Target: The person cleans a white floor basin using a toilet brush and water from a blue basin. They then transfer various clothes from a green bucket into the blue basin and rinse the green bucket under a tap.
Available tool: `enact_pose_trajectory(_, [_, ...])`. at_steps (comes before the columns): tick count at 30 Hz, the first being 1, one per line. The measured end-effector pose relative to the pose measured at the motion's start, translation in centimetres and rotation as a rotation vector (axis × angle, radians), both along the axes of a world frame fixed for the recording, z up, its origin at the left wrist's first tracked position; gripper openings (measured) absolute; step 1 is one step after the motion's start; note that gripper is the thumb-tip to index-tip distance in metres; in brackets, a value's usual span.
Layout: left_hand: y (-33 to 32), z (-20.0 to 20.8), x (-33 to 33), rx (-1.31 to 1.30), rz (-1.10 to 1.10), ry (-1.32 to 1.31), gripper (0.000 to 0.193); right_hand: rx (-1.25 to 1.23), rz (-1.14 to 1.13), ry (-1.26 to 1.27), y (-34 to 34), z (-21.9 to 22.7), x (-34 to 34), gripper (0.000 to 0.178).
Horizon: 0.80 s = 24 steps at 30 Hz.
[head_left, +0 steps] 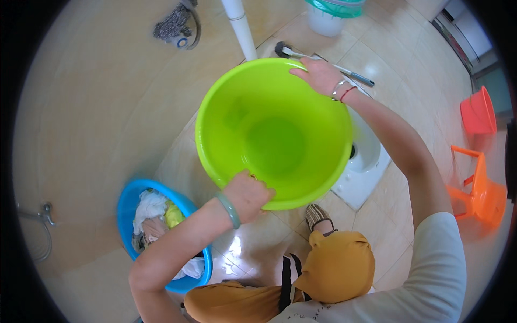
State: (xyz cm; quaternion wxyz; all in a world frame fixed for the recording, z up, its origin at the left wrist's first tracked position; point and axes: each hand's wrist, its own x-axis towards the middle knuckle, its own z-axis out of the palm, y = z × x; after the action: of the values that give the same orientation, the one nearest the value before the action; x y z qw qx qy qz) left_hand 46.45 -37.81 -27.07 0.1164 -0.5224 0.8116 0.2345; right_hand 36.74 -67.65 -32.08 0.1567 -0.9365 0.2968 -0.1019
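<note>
A large lime-green plastic basin (226, 97) is held up in front of me, its hollow side facing me. My left hand (247, 196), with a pale green bangle at the wrist, is closed round the near rim. At the far right rim my right hand (320, 77) grips the edge, fingers over the outside and partly hidden. A silver bracelet and a red cord circle that wrist. Beneath the basin's right side lies a white squat toilet (358, 183), partly covered by it. The basin's inside shows no objects.
A blue tub (125, 215) of clothes stands at the left, close to my left forearm. A long-handled brush (355, 76) lies beyond the basin, near a white pipe (239, 29) and a green-rimmed bucket (326, 24). An orange stool (482, 199) and red bucket (478, 112) stand right.
</note>
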Motion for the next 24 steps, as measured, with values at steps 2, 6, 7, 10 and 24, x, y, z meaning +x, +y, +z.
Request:
enact_pose_trajectory(2, [-0.2, -0.9, -1.9, 0.009, 0.086, 0.080, 0.031, 0.000, -0.015, -0.007, -0.1, -0.5, 0.1, 0.046])
enact_pose_trajectory(6, [-0.9, -1.1, -4.9, -0.049, 0.202, 0.142, 0.035, 0.082, -0.055, -0.058, -0.5, -0.3, -1.3, 0.049])
enact_pose_trajectory(7, [-1.0, -1.1, -5.9, -0.157, 0.200, 0.108, 0.034, 0.097, -0.067, -0.078, -1.0, -0.8, -2.2, 0.049])
enact_pose_trajectory(10, [-1.5, -0.4, -7.2, -0.402, 0.151, 0.012, 0.031, 0.137, -0.110, -0.125, -2.6, -1.9, -4.5, 0.051])
enact_pose_trajectory(24, [-8.8, -6.5, -16.2, -0.279, 0.165, -0.503, 0.049, 0.415, -0.606, -0.353, -1.5, -10.5, -9.8, 0.055])
